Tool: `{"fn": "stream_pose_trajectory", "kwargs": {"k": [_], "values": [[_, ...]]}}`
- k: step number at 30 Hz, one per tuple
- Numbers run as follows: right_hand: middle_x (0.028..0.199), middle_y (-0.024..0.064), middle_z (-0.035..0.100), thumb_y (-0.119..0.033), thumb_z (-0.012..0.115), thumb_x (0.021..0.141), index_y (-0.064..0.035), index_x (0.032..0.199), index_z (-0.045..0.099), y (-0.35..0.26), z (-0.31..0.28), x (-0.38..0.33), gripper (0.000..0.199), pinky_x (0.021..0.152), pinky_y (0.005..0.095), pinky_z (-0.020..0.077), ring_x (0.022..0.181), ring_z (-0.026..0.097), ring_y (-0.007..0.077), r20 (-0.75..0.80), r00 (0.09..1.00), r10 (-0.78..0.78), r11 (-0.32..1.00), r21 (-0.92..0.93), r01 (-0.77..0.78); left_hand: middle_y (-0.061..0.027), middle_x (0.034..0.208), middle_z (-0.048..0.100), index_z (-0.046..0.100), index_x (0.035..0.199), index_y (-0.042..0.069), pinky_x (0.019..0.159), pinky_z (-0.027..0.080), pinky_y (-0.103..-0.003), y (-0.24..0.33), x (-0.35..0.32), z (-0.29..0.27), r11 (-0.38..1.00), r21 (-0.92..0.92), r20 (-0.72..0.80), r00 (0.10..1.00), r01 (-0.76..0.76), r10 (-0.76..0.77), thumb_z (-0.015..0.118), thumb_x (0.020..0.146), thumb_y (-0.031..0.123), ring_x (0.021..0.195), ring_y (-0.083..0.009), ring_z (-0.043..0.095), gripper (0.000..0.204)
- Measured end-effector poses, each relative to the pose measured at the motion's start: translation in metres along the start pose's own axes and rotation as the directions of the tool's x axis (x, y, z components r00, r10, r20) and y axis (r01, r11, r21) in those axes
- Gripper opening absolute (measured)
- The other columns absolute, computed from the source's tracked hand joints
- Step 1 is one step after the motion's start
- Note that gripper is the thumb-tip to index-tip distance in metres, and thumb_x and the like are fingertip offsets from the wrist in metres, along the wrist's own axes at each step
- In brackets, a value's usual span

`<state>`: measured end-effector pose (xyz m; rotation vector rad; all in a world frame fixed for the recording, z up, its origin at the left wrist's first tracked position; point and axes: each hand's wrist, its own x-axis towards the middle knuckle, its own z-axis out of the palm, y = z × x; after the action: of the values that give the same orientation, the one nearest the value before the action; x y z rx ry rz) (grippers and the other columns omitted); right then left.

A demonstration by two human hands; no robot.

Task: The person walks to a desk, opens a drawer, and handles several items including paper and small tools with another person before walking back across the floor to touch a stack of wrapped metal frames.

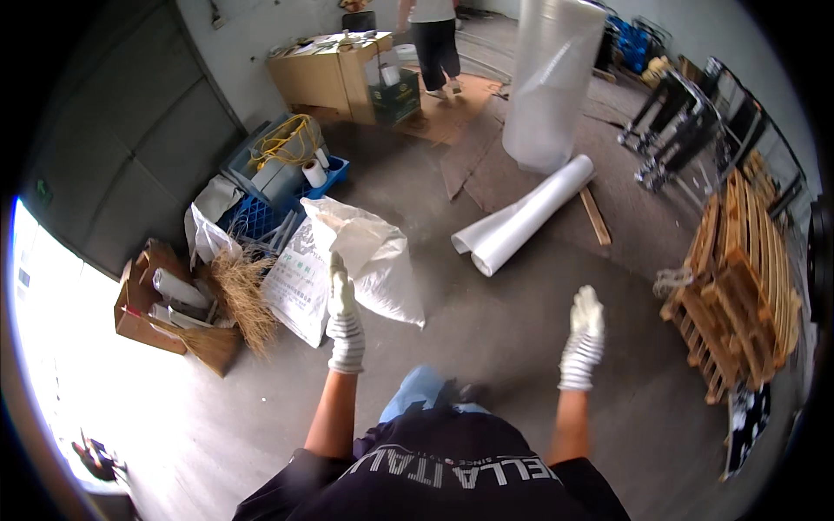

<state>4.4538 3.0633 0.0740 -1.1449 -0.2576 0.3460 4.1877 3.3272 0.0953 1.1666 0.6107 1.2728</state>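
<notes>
Both of my hands wear white gloves with grey-striped cuffs and are held out in front of me, well apart. My left hand [341, 304] is open, fingers stretched forward and holding nothing. It overlaps a white woven sack [373, 269] in the picture; whether it touches the sack I cannot tell. My right hand [585, 326] is also open, fingers straight and together, over the grey floor. Farther ahead, between the two hands, a roll of whitish plastic sheeting [526, 213] lies on the floor. Behind it stands a tall roll of clear wrap [553, 87].
Left are a cardboard box [129, 319] of odds and ends, a straw broom [239, 291] and a blue crate [326, 181]. Wooden pallets [738, 278] lean at right, below metal frames [678, 130]. A wood strip [595, 215] lies on the floor. At the back, a person [434, 43] stands beside a carton-built table [321, 78].
</notes>
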Motion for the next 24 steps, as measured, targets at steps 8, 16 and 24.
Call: {"fn": "stream_pose_trajectory", "kwargs": {"k": [8, 16, 24], "values": [[0.135, 0.0106, 0.033, -0.024, 0.035, 0.093, -0.0052, 0.132, 0.031, 0.079, 0.281, 0.139, 0.044, 0.103, 0.0333, 0.0249, 0.123, 0.033, 0.0215, 0.718, 0.694, 0.047, 0.99, 0.061, -0.13, -0.0121, 0.143, 0.018, 0.017, 0.138, 0.003, 0.108, 0.012, -0.03, -0.035, 0.156, 0.154, 0.991, 0.133, 0.332, 0.943, -0.017, -0.028, 0.03, 0.094, 0.035, 0.133, -0.0211, 0.015, 0.056], [0.05, -0.0003, 0.04, -0.037, 0.053, 0.085, -0.0106, 0.062, 0.046, 0.048, 0.213, 0.325, 0.036, 0.042, 0.0236, 0.0356, 0.044, 0.039, 0.0086, -0.139, 0.988, -0.06, 0.968, -0.249, 0.024, 0.0006, 0.072, 0.054, 0.055, 0.081, 0.008, 0.067, 0.044, -0.025, -0.097, 0.318, 0.01, 0.981, -0.036, -0.375, 0.908, 0.189, -0.188, 0.058, 0.084, 0.023, 0.066, -0.0096, 0.051, 0.016], [0.034, -0.0023, 0.024, -0.043, 0.049, 0.086, -0.018, 0.04, 0.024, 0.145, 0.187, 0.398, 0.058, 0.028, 0.0238, 0.0155, 0.027, 0.02, 0.0094, -0.57, 0.767, 0.294, 0.919, -0.051, -0.39, 0.0071, 0.046, 0.036, 0.046, 0.056, 0.014, 0.035, 0.02, -0.019, -0.144, 0.434, 0.008, 0.959, -0.089, -0.705, 0.663, 0.271, -0.253, 0.063, 0.076, 0.011, 0.036, -0.0023, 0.027, 0.026]]}}
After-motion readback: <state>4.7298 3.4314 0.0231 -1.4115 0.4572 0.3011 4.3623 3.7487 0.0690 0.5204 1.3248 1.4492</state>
